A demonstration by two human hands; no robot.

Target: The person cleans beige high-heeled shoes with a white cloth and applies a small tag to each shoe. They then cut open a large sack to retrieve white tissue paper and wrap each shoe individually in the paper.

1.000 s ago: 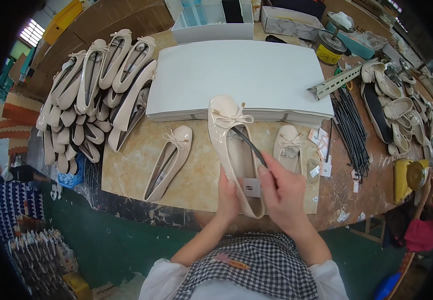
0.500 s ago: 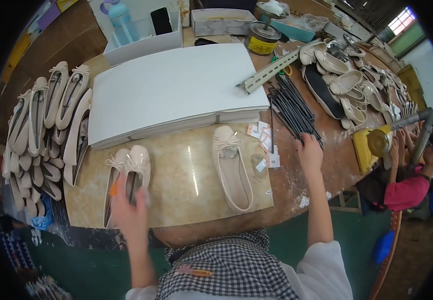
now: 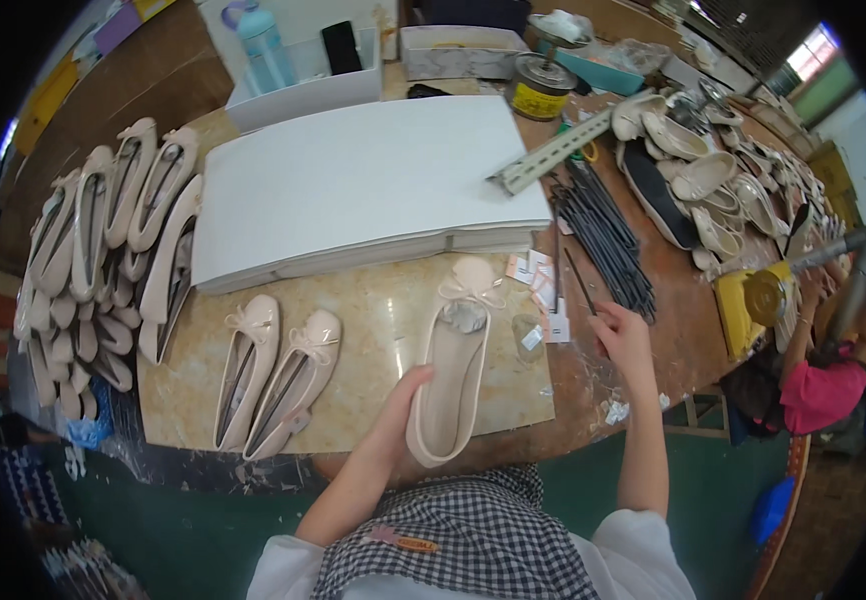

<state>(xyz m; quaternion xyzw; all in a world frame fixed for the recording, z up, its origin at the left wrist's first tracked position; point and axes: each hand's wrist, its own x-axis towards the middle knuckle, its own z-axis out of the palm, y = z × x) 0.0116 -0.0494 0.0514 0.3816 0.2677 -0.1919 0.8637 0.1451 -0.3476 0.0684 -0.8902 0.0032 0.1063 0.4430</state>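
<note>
My left hand [image 3: 391, 420] grips the side of a beige ballet flat [image 3: 456, 372] with a bow, its toe pointing away from me. Crumpled grey wadding [image 3: 464, 316] sits in the toe; the rest of the inside shows bare. In the fingers of my right hand [image 3: 625, 340] is a thin black stick [image 3: 580, 282], angled up and away to the left. A heap of similar black sticks [image 3: 608, 240] lies just beyond that hand. To the left, two more bow-fronted flats [image 3: 250, 370] lie side by side, each with a dark strip along its inside.
A white stack of sheets [image 3: 353, 180] fills the middle back, a slotted metal bar [image 3: 563, 155] on its right corner. Many flats [image 3: 83, 250] are stacked left, more [image 3: 703, 175] piled right. Small labels [image 3: 545, 290] lie near the sticks. Another person [image 3: 823, 385] sits far right.
My left hand has left the pair at left and taken hold of the single flat, now tilted. The pair lies splayed apart. My right hand has drawn a black stick off the heap.
</note>
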